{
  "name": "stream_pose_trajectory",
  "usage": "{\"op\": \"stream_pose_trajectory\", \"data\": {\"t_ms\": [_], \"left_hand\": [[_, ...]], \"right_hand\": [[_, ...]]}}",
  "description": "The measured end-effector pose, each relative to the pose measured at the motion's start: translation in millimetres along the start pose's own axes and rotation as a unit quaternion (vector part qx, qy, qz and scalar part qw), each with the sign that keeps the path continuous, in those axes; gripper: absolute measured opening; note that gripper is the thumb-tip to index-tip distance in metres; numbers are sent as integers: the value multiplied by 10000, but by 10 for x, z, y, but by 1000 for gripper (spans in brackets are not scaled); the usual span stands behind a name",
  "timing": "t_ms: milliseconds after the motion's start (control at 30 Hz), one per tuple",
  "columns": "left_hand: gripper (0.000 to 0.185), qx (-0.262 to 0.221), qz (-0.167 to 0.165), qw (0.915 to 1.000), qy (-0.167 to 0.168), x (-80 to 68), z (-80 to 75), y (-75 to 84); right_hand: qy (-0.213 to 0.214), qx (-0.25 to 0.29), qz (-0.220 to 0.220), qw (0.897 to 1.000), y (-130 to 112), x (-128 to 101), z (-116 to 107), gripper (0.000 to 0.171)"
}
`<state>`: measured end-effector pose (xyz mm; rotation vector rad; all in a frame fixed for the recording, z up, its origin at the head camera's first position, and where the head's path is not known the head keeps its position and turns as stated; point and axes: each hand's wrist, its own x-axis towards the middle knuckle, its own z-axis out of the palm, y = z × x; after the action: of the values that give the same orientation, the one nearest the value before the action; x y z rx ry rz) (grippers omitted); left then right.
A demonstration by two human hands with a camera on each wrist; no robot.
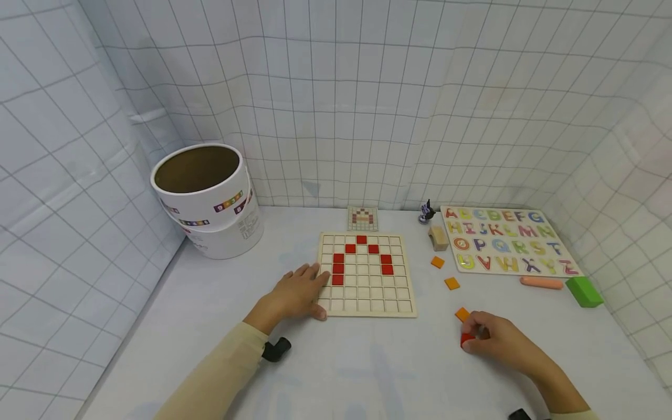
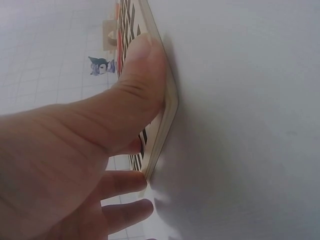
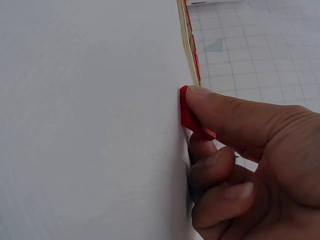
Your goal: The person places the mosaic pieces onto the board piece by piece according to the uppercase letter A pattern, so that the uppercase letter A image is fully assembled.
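Observation:
My left hand rests at the left edge of a wooden grid board, fingers spread. In the left wrist view its thumb lies over the board's rim. Several red tiles sit in the board's squares in a peaked, arch-like outline, its left leg one tile longer than its right. To the right of the board, my right hand pinches a red square tile between thumb and fingers, low over the table. An orange tile lies just beyond those fingertips.
Two more orange tiles lie farther back. Behind the board stands a small pattern card. At right are a figurine, wooden arch block, alphabet board, orange-pink stick and green block. A white bucket stands back left.

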<state>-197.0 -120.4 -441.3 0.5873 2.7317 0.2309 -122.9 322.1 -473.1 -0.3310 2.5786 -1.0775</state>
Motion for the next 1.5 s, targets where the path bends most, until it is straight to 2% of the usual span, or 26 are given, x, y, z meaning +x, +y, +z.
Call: {"op": "stream_pose_trajectory", "data": {"t_ms": [133,267,467,600,733,1000,1100,1233,1500], "left_hand": [[96,39,-7,10000,6,5,8,0],[96,70,-11,10000,-6,5,11,9],[96,91,-46,9999,-20,3,7,12],[96,70,-53,10000,-6,-10,8,6],[95,-32,-11,10000,-7,-22,10,5],[94,-79,-2,10000,19,-28,-10,13],[95,-60,-3,10000,23,-31,-8,10],[94,-50,-24,10000,27,-37,-6,17],[94,-10,-17,10000,17,-34,-10,17]], "right_hand": [[-84,215,-24,9997,13,8,-8,21],[138,656,282,9973,21,38,-40,26],[689,1636,704,9816,-20,168,-113,42],[860,2170,553,9708,-121,367,-64,49],[815,2365,370,9675,-273,620,59,46],[435,2324,115,9716,-588,1136,276,42],[269,1978,31,9799,-664,1267,362,34],[302,1354,77,9903,-760,1361,441,26],[603,444,29,9972,-812,1423,506,21]]}}
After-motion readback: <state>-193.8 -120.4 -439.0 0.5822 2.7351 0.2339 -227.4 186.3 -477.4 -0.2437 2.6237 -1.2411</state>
